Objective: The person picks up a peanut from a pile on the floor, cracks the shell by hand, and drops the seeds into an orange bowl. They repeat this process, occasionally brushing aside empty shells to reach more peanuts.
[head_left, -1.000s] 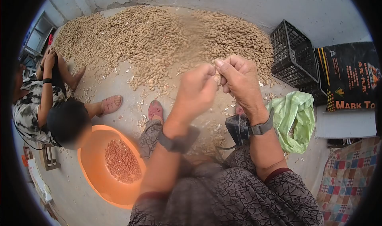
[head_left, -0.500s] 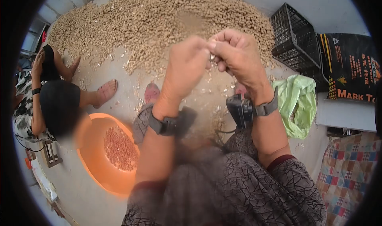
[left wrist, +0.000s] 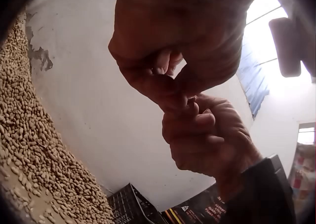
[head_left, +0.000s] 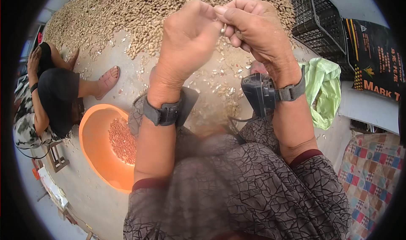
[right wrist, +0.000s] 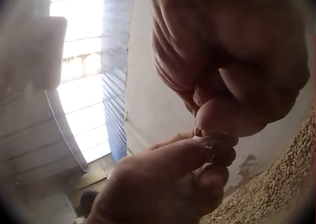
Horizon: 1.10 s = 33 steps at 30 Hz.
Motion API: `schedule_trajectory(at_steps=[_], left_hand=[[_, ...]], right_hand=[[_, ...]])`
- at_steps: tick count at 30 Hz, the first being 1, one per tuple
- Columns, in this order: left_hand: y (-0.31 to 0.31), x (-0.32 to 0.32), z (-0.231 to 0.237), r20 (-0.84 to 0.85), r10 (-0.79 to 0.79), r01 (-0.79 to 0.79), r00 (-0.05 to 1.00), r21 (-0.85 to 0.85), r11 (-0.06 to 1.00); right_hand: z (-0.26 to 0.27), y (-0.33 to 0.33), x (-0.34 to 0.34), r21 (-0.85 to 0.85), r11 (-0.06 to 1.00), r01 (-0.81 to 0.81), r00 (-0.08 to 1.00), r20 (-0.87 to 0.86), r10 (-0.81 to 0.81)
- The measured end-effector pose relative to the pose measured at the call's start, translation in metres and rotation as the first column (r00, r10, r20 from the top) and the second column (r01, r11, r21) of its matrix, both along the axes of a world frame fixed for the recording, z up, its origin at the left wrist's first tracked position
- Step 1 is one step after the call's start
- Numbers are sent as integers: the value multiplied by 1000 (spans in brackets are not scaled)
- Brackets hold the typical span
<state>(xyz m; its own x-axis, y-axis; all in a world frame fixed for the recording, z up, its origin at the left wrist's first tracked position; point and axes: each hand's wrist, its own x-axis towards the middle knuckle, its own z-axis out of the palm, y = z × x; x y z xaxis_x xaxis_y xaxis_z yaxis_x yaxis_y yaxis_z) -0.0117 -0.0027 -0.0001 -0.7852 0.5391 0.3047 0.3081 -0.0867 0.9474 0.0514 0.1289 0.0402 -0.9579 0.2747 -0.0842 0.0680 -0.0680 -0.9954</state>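
Note:
Both hands meet fingertip to fingertip above the floor. In the head view the left hand (head_left: 186,43), slightly blurred, pinches at a small peanut shell (head_left: 223,28) that the thumb and fingers of the right hand (head_left: 264,35) grip from the other side. Another peanut (right wrist: 198,96) is tucked in the right hand's curled fingers, seen in the right wrist view. The left wrist view shows the left hand (left wrist: 182,41) above the right hand (left wrist: 207,137), their tips touching; the piece between them is mostly hidden.
A large heap of unshelled peanuts (head_left: 127,11) lies beyond the hands. At left are a seated person (head_left: 42,96) and an orange basin (head_left: 95,155) with red kernels (head_left: 122,140). To the right are a black crate (head_left: 319,28), green bag (head_left: 325,92) and black sack (head_left: 376,58). Shell bits litter the floor.
The hands have moved up in the head view, still together, and slightly apart at the wrists. The heap, basin and crate have shifted upward in the picture too.

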Motion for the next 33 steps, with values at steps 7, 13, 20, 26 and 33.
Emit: schedule_trajectory(at_steps=[7,13,20,26,33], left_hand=[[0,3,7,-171,-4,-11,985,-91,996],[4,7,6,-85,27,-36,996,-99,994],[-1,2,16,364,-164,125,917,127,984],[0,4,17,502,-353,213,790,315,925],[1,4,16,488,-326,218,809,266,939]], right_hand=[[2,0,6,145,988,-54,998,37,50],[0,4,9,91,990,-108,993,49,104],[19,4,18,189,974,-125,988,115,105],[15,11,18,-84,996,-32,995,96,40],[13,15,18,-120,991,-63,992,102,75]])
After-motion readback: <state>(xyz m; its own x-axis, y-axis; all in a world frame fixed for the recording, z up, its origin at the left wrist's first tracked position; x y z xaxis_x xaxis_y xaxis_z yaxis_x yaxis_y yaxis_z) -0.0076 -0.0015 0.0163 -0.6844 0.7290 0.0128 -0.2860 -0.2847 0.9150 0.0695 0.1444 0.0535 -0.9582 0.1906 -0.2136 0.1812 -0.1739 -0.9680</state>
